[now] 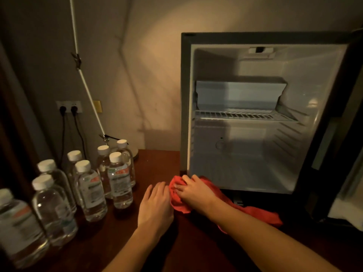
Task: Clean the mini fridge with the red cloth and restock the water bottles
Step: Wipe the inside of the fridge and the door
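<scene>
**Both hands at the red cloth, in front of the open fridge**

I see my right hand [193, 190] lying on top of the red cloth [177, 201], palm down, fingers spread a little and curving over the bunched left end of it; whether they truly clasp the fabric or only press on it I cannot tell. The right forearm runs in from the near right and covers the middle of the cloth, so the cloth shows in two parts: a crumpled lump under the hand and a flatter tail to the right of the arm. My left hand [156, 203] rests just left of the cloth, back upward, fingers straight and relaxed, their tips at the cloth's edge; contact is hard to judge.

The cloth lies on the dark wooden table [157, 160], just in front of the lower left corner of the mini fridge [184, 99]. The fridge door [334, 134] stands open on the right and is cut off by the frame. Inside, a wire shelf [245, 115] sits at mid height.

The water bottles [119, 179] stand in a group on the left of the table, white caps on, well apart from the fridge. The nearest ones are blurred and partly cut off at the left edge, and their labels are unreadable. The light is dim.
</scene>
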The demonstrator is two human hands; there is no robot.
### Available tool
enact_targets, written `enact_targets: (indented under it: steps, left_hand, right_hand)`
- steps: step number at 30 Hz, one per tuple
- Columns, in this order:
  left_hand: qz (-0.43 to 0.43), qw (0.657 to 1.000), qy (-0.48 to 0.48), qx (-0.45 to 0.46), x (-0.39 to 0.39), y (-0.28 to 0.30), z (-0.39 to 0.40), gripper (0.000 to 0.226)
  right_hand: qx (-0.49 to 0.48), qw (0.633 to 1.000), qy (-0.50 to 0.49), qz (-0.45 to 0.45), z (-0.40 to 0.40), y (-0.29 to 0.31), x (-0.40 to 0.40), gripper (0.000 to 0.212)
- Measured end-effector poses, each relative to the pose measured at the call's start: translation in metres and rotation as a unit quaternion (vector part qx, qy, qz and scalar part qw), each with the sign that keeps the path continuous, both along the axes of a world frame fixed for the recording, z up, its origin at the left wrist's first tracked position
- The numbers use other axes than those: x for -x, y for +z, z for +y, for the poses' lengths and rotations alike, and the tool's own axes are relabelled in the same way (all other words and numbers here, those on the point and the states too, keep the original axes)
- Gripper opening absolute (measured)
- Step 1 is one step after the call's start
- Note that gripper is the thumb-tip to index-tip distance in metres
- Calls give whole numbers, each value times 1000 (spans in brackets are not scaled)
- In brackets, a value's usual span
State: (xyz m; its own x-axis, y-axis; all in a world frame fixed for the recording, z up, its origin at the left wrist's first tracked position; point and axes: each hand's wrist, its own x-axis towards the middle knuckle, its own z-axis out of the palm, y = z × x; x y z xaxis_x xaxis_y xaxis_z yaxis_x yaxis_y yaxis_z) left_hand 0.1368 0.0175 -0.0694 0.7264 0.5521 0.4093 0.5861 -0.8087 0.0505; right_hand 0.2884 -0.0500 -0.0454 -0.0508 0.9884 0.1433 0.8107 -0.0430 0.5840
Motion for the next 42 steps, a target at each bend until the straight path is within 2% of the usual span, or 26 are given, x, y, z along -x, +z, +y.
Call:
enact_targets:
  steps: [3,7,13,22,24,26,28,31,34,36,37,39,42]
  left_hand:
    - [-16,999,-27,-6,-7,8,-3,55]
    - [-8,999,-51,-14,-17,16,-11,61]
    - [-32,997,-75,-14,-22,20,-24,55]
    - [-23,994,-103,-32,-43,31,-65,57]
    - [-21,992,-118,-36,-48,33,-74,56]
    - [-26,991,-126,-41,-54,35,-81,56]
    - [-29,990,-132,-42,-59,38,-87,56]
    - [-12,990,-139,-39,-67,35,-94,58]
    - [6,990,-133,-47,-72,33,-101,55]
    - [17,991,-125,-48,-72,32,-102,52]
    - [8,991,-123,-50,-70,32,-101,50]
    - [4,992,-117,-52,-64,33,-99,48]
    - [12,993,-100,-62,-48,35,-95,50]
  right_hand:
    - [5,1000,-19,2,-2,-2,-1,16]
    - [-39,998,-17,38,-12,-3,2,38]
    - [-18,997,-66,21,-41,-4,-28,19]
    - [-66,981,-179,43,-125,-6,-91,10]
    - [-59,972,-220,53,-143,-10,-106,19]
    - [-79,964,-249,53,-166,-13,-121,10]
    - [-88,955,-278,49,-191,-15,-136,11]
    - [-79,945,-313,59,-215,-20,-148,35]
    - [-90,949,-293,70,-218,-16,-142,36]
    - [-47,949,-298,92,-218,3,-130,32]
    - [-12,944,-303,131,-217,11,-128,31]
    - [95,899,-335,264,-225,30,-126,55]
    - [227,862,-346,292,-232,50,-120,110]
